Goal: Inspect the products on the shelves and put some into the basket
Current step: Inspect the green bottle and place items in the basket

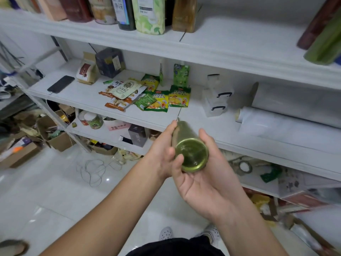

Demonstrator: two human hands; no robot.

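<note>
while the white shelves (230, 52) fill most of the view, running from upper left down to the right in several tiers, the pale tiled floor (55, 209) spreads below them. on the top tier stands a row of bottles and cartons (150, 15), close together. the middle tier carries two big rolls of clear film (287, 119) lying on their sides at the right, a stack of small clear plastic boxes (215, 97) just left of them, and a loose heap of green and yellow snack packets (160, 97), some overlapping. further left on that tier sit a dark box (110, 61), a brown paper bag (86, 71) beside it, and a black phone (60, 84) lying flat near the front edge. open cardboard boxes (55, 132) rest on the floor at the left. in front of the middle tier, both hands hold a green bottle (191, 150), tilted so its round base faces the camera and its neck points toward the shelf. the right hand (206, 182) cups the base from below, palm up, fingers curled around the far side and thumb against the near rim. the left hand (162, 152) closes around the body of the bottle from the left, fingers wrapped up toward the neck. no basket shows anywhere.
</note>
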